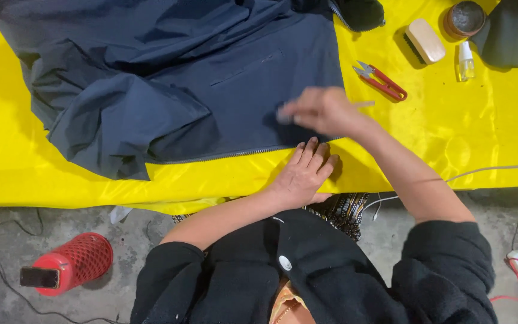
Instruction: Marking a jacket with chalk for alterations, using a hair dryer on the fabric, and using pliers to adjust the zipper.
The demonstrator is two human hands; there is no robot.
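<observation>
- The navy zip-up jacket was spread out over the far left part of the yellow-covered table, its zipper hem running close to the near edge, so the bit being handled sat right in front of the person.
- The left hand lay flat, palm down, fingers together, on the yellow cloth at the near edge with its fingertips touching the zipper hem. It wasn't gripping anything; my guess is it was just pinning the fabric so it wouldn't slide.
- The right hand was over the jacket's lower right corner, blurry from motion. The fingers looked curled loosely round something small and pale, maybe a strip or a bit of chalk, but honestly I couldn't tell what it was or how tightly it was held.
- The red thread snips sat just right of that hand on the bare yellow, probably kept within easy grabbing range.
- Further toward the far right corner were a wooden brush, a round brown tin and a little clear spray bottle, grouped together, with a dark garment beside them, all off the jacket.
- Down on the concrete floor near the table's left end lay a red mesh-covered thing on its side, and cables trailed at the right.
</observation>
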